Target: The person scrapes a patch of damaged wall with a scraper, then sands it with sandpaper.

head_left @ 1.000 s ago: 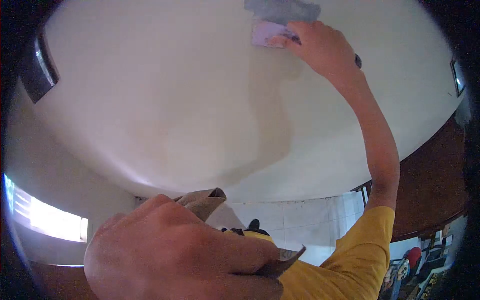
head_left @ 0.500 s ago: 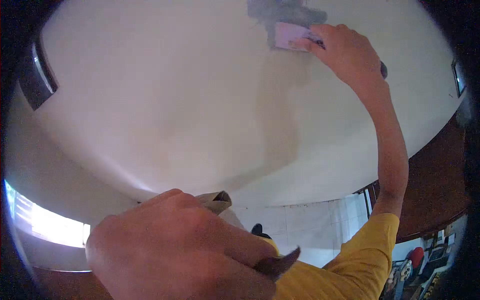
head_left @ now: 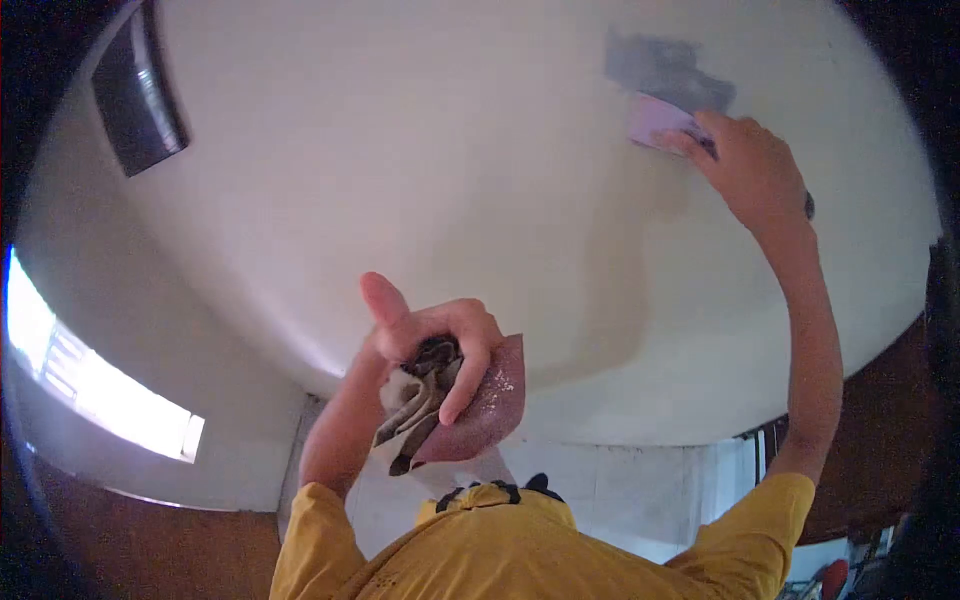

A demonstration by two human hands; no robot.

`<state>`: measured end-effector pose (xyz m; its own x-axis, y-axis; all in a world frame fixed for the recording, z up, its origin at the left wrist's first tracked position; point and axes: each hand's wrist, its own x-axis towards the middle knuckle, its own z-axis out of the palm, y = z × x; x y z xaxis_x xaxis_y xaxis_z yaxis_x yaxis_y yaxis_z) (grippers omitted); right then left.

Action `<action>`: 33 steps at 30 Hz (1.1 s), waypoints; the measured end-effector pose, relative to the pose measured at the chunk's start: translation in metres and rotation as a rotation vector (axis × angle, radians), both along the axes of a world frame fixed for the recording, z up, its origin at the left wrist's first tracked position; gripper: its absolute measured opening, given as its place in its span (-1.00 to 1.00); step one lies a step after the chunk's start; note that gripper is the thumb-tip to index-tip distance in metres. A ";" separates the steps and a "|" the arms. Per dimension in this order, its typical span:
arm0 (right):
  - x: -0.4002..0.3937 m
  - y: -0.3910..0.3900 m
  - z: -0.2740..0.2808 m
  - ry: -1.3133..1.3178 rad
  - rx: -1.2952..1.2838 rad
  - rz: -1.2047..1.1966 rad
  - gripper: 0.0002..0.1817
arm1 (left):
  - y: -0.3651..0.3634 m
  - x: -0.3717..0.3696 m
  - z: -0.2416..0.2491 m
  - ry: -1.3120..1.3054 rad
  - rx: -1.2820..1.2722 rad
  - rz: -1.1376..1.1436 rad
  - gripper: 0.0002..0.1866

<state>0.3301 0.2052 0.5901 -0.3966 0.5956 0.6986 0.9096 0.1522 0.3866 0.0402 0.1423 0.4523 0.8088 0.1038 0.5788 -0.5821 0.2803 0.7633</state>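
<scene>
pale, smooth wall (head_left: 400,150) fills most of the view, with 1 grey patch (head_left: 665,75) high on it. the right hand (head_left: 750,165) grips a scraper (head_left: 660,122), its blade at the patch's lower edge; the left hand (head_left: 435,340), thumb raised and fingers curled, holds crumpled brown sheets (head_left: 480,410). farther out are a dark panel (head_left: 140,95) and a bright window (head_left: 105,375).

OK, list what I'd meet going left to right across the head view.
Bright white window → left hand holding a folded reddish-brown and grey sheet → flat pale pink blade → right hand holding that tool → dark reddish-brown surface.
</scene>
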 end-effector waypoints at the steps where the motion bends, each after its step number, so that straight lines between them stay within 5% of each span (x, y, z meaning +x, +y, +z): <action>1: -0.011 0.002 0.002 0.011 -0.018 -0.001 -0.45 | 0.003 -0.011 -0.003 -0.014 -0.029 -0.045 0.11; 5: -0.025 -0.001 0.004 0.008 -0.035 -0.062 -0.44 | 0.003 -0.023 -0.007 -0.047 -0.036 -0.126 0.05; 8: -0.019 0.007 0.002 0.012 -0.094 -0.031 -0.46 | -0.008 -0.028 -0.027 -0.030 -0.130 0.025 0.04; 9: -0.016 0.004 0.001 0.003 -0.103 -0.059 -0.47 | 0.008 -0.049 -0.041 0.232 0.149 0.147 -0.02; 12: -0.013 -0.006 0.004 0.011 -0.112 -0.129 -0.49 | -0.007 -0.065 -0.100 0.692 0.241 0.314 -0.28; 14: -0.007 -0.008 0.009 0.028 -0.121 -0.104 -0.49 | -0.032 -0.071 -0.133 1.236 0.204 0.200 -0.51; 19: -0.006 -0.006 0.010 -0.001 -0.097 -0.113 -0.51 | -0.122 -0.126 -0.279 1.735 -0.295 0.201 -0.32; 20: -0.007 -0.003 0.009 -0.020 -0.067 -0.097 -0.49 | -0.134 -0.124 -0.268 1.799 -0.255 0.256 -0.26; 23: -0.019 -0.006 0.009 -0.056 -0.105 -0.104 -0.49 | -0.184 -0.118 -0.247 1.659 -0.236 0.714 -0.22; 27: -0.016 0.000 0.012 -0.081 -0.122 -0.089 -0.50 | -0.212 -0.112 -0.247 1.537 -0.814 0.959 -0.34; 30: -0.017 0.001 0.006 -0.052 -0.145 -0.073 -0.51 | -0.222 -0.099 -0.246 1.553 -1.028 0.888 -0.32; 33: -0.012 0.000 0.008 -0.007 -0.096 -0.024 -0.51 | -0.224 -0.133 -0.315 1.616 -0.885 0.628 -0.11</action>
<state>0.3184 0.2047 0.5979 -0.3863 0.6692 0.6348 0.9107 0.1673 0.3778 -0.0924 -0.0821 0.1371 0.1781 0.3418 -0.9227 0.2563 0.8892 0.3789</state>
